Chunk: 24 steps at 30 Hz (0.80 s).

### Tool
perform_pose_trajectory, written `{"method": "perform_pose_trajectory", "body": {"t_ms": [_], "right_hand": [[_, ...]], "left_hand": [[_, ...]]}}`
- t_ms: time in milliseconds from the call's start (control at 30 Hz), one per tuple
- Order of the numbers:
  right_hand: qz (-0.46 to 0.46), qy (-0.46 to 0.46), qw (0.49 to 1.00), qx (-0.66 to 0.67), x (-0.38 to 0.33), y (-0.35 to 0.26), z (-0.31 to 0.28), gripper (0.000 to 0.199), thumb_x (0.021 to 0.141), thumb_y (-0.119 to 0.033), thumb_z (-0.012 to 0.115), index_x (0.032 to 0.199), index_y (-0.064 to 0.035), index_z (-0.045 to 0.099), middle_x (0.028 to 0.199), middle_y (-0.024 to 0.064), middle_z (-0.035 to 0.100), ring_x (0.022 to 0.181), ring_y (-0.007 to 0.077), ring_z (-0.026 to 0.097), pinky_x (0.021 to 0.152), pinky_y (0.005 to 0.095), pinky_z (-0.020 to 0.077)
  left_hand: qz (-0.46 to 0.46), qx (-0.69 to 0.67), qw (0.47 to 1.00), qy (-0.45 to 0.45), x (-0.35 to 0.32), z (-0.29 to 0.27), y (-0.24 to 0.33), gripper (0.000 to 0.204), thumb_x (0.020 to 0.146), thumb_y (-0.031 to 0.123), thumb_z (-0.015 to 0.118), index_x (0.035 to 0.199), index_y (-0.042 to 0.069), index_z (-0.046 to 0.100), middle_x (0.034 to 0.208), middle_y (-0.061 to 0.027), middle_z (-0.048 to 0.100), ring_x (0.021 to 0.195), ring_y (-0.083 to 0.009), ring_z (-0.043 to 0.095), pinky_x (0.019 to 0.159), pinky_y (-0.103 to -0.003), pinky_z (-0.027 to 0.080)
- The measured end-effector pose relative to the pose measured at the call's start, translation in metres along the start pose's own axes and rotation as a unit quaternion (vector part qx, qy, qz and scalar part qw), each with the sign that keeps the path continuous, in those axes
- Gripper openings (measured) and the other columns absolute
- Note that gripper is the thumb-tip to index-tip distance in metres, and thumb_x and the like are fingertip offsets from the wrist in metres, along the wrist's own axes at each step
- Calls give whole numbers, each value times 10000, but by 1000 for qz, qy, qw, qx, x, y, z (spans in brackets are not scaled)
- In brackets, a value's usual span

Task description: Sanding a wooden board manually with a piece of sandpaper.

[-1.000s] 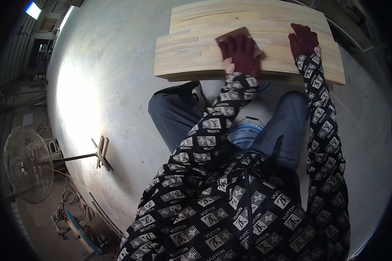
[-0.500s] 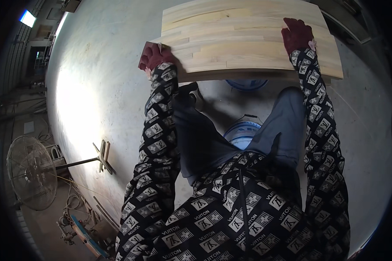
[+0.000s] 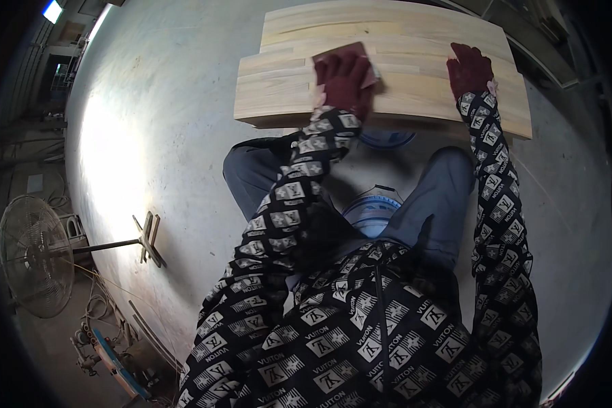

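A pale wooden panel [image 3: 425,80], made of glued strips, lies flat in front of me above the floor. My left hand [image 3: 347,83], in a dark red knit glove, presses on a reddish-brown sheet of sandpaper [image 3: 366,52] near the panel's middle. The glove covers much of the sheet, and its fingers point away from me. Toward the panel's right end rests my right hand [image 3: 470,70], gloved the same way. It lies flat on the wood with fingers stretched out and holds nothing.
Blue buckets stand below: one [image 3: 387,139] partly under the panel, another [image 3: 372,212] between my legs. A standing fan [image 3: 37,255] is at the left, near cables and a tool with a blue-edged board [image 3: 119,364]. Dark metal framing [image 3: 534,51] runs along the far right.
My left hand has slid rightward with the sandpaper, from the panel's left edge to near its middle. The right hand stays flat near the right end. The view has shifted slightly.
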State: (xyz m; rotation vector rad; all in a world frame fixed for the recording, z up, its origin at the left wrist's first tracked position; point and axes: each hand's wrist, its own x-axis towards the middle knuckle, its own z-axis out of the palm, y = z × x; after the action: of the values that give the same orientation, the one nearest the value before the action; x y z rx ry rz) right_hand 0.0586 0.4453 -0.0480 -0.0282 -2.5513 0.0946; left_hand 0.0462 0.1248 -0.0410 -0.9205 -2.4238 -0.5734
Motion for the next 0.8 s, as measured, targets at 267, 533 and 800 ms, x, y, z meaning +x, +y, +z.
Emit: {"method": "perform_pose_trajectory", "body": {"t_ms": [267, 533, 800], "right_hand": [[19, -5, 1000, 0, -3, -4, -4, 359, 932, -288, 628, 1269, -165, 647, 1200, 116, 665, 1063, 343, 622, 946, 473, 499], [42, -113, 992, -28, 10, 4, 0, 385, 935, -304, 598, 1287, -155, 639, 1246, 111, 663, 1135, 327, 615, 986, 471, 478], [-1, 16, 1000, 22, -2, -4, -5, 356, 936, -273, 594, 1257, -130, 651, 1205, 120, 673, 1049, 340, 629, 952, 464, 488]], "left_hand": [[-357, 175, 913, -93, -13, -40, -138, 405, 848, 314, 645, 1234, 195, 616, 1395, -144, 519, 1318, -424, 413, 1050, -645, 316], [12, -24, 1000, -11, 58, 81, 113, 460, 732, 227, 726, 1171, 126, 637, 1248, -117, 605, 1219, -369, 507, 1102, -547, 331], [-84, 66, 993, -46, -14, -27, -67, 434, 868, 181, 639, 1298, 121, 623, 1380, -154, 580, 1296, -407, 481, 1094, -518, 351]]}}
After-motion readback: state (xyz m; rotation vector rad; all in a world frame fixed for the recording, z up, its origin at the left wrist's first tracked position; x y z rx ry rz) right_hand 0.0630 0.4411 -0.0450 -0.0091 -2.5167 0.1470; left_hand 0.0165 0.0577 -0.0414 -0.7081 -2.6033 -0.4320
